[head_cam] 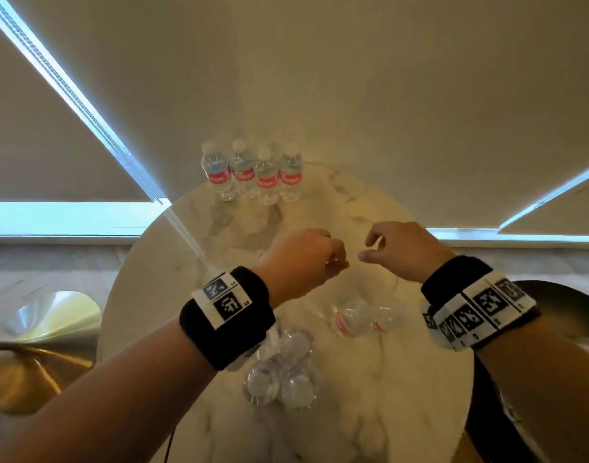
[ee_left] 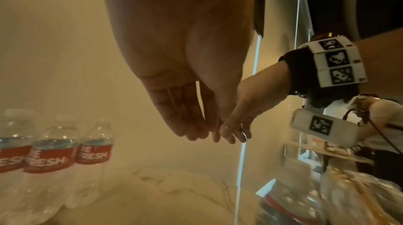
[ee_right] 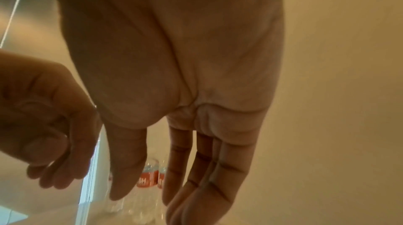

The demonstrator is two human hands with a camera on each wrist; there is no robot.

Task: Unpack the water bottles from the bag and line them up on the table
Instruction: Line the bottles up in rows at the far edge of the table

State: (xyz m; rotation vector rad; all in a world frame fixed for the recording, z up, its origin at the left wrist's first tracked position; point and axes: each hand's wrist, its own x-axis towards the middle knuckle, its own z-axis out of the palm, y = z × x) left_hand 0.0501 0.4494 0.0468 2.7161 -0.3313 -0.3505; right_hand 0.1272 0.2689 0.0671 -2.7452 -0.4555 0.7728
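Four bottles (head_cam: 251, 173) stand clear; the bag (head_cam: 279, 369) blurs; both hands' fingers (ee_left: 191, 125) hang loose, empty.

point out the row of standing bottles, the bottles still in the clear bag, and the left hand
row of standing bottles (head_cam: 252, 175), head view, on a red label
bottles in the clear bag (head_cam: 279, 372), head view, on the caps
left hand (head_cam: 299, 259), head view, on its back
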